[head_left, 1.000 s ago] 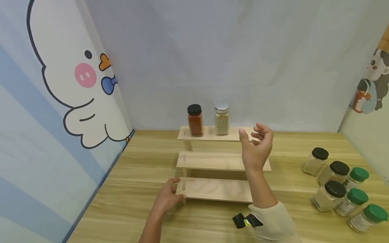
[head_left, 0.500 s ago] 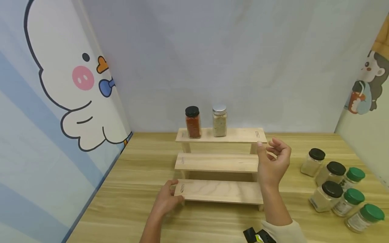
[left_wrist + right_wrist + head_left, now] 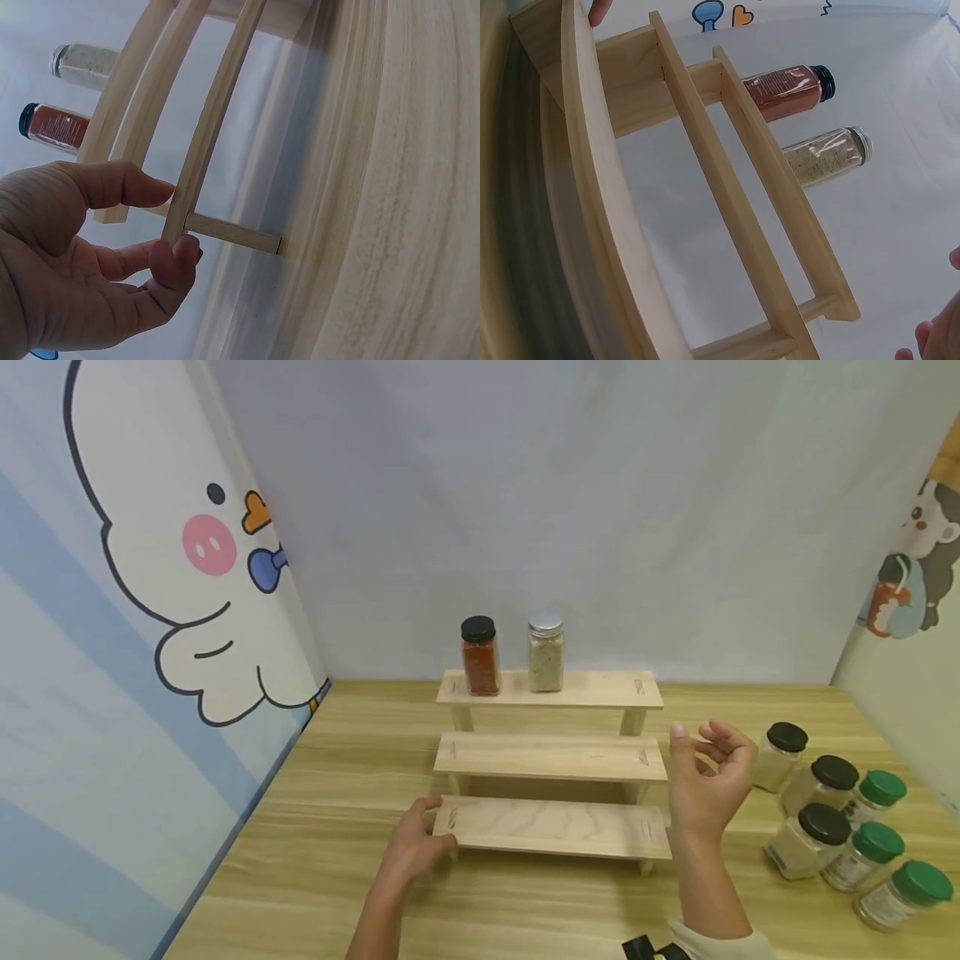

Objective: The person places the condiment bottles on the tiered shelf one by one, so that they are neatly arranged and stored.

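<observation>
A three-tier wooden spice rack (image 3: 551,825) stands on the table. My left hand (image 3: 412,843) holds the left end of its lowest shelf. In the left wrist view, the thumb and fingers (image 3: 176,266) pinch that board's end from both sides. On the top shelf, a jar of red spice (image 3: 482,668) with a black lid stands left of a silver-lidded jar (image 3: 546,660) of pale seasoning. My right hand (image 3: 708,781) is raised just right of the rack, fingers loosely bent, holding nothing. Only some of its fingertips show at the right wrist view's lower right edge.
Several spice jars stand grouped at the table's right: black-lidded ones such as this jar (image 3: 806,847) and green-lidded ones such as this jar (image 3: 892,902). A pale curtain (image 3: 600,527) hangs behind the rack, and a cartoon-printed panel (image 3: 150,635) borders the left.
My right hand has moved right and down, from in front of the rack's right end to beside it, near the jars. The left hand keeps its hold on the lowest shelf.
</observation>
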A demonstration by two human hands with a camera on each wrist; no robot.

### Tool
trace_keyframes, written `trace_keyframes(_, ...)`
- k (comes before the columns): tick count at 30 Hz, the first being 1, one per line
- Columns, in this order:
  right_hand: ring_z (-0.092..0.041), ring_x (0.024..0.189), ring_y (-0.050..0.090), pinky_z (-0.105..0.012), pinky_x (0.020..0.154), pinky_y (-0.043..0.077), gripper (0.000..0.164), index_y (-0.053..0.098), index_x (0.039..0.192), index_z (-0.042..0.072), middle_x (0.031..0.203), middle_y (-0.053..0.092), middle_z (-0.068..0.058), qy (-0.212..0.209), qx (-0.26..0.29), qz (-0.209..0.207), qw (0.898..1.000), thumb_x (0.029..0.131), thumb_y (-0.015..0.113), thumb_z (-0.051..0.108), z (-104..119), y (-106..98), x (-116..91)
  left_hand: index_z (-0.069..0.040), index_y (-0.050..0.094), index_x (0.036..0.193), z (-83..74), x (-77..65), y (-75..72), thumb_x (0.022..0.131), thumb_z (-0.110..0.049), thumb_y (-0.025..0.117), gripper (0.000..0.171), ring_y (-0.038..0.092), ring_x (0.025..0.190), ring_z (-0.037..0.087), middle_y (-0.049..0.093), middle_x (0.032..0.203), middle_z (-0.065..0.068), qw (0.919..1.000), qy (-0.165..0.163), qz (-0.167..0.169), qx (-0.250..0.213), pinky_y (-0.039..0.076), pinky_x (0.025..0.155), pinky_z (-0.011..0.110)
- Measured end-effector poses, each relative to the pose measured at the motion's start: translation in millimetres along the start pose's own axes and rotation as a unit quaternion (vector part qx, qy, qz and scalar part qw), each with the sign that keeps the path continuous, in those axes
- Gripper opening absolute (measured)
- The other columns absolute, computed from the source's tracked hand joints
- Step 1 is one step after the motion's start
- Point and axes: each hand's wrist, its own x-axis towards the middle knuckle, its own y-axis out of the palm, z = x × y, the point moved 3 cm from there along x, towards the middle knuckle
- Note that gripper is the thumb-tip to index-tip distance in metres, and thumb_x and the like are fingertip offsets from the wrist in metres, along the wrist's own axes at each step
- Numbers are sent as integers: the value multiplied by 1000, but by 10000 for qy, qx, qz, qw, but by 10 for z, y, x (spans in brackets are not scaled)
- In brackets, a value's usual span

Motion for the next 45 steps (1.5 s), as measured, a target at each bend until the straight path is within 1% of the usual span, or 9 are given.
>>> trace_keyframes(7,-12,86,48,-26,73,33,33,53,109,7,98,50,0,165,-170,-234,9994,81,71,6,-13,-213,25,9,40,131,-8,8,10,68,3,65,68,59,78,25,62,96,23,10000,36,-42,64,46,61,35)
trace_keyframes(16,-13,82,50,-23,68,36,31,56,107,4,95,52,0,-206,-437,-523,9975,80,70,1,26,-422,98,11,38,132,-6,6,8,68,7,65,70,61,86,31,59,103,31,9999,95,16,-131,49,65,37)
trace_keyframes(22,-10,82,52,-22,68,38,24,60,102,4,95,54,3,-102,-818,-539,9951,80,69,0,-30,-582,140,10,37,133,13,-1,5,70,7,66,70,60,89,34,57,106,32,9998,62,80,-195,50,68,39)
trace_keyframes(27,-7,82,50,-21,69,37,22,60,100,8,96,52,7,10,-1269,-560,9903,81,67,0,-85,-725,170,10,37,133,10,4,2,70,7,67,69,59,92,37,57,107,32,9998,121,94,-133,50,71,41)
trace_keyframes(32,-4,84,46,-21,71,34,23,58,104,12,99,47,11,129,-1750,-683,9821,83,65,5,-109,-884,155,11,37,133,5,1,-3,72,8,67,68,60,85,31,58,102,27,9998,114,113,-139,50,68,39)
trace_keyframes(39,-2,84,44,-18,72,33,26,58,106,13,105,46,10,255,-1902,-1089,9754,82,64,5,-123,-1092,145,12,38,132,5,5,-13,73,7,68,67,60,81,27,59,97,22,9997,199,124,29,50,66,39)
trace_keyframes(41,-1,85,43,-20,73,31,26,55,108,13,105,45,11,268,-1972,-1105,9737,84,63,7,-154,-1156,152,11,38,132,8,4,-15,73,6,68,66,60,81,27,60,97,21,9996,215,130,91,50,67,39)
trace_keyframes(43,-1,88,42,-18,75,29,28,54,111,13,107,45,9,245,-1949,-1174,9735,85,63,8,-267,-1257,176,11,38,132,13,4,-13,74,6,68,66,60,81,28,60,97,22,9996,236,137,118,50,67,40)
trace_keyframes(45,-1,91,41,-19,78,28,31,51,114,14,111,43,8,392,-1943,-1222,9725,85,63,11,-409,-1375,209,11,38,132,18,0,-8,74,6,68,66,60,81,28,60,97,22,9995,239,140,134,50,66,40)
